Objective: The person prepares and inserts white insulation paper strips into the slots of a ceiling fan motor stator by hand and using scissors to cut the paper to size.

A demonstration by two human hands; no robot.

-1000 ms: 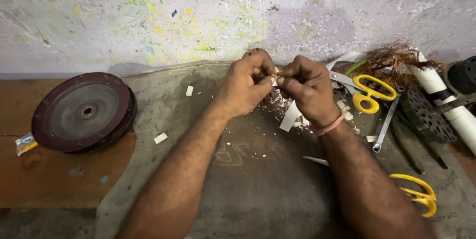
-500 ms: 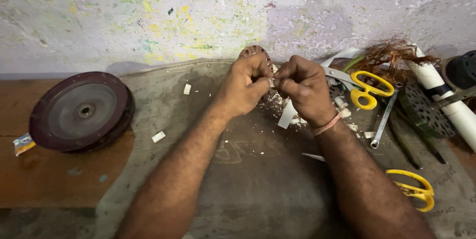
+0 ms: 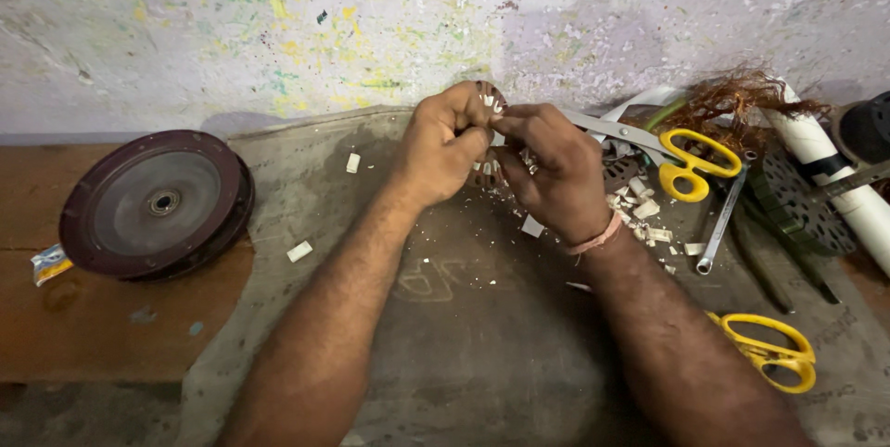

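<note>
The left hand (image 3: 443, 146) is closed around a small round slotted core (image 3: 489, 97), while the right hand (image 3: 554, 173) pinches a white slip (image 3: 498, 107) at its rim. Seating slips appears underway; the next needs precise fingertip alignment.

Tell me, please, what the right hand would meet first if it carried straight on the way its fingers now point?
The right hand points up and left at the small round part pinched against the left hand. It would likely meet that part and the left fingers at once; it already seems to touch them.
</note>
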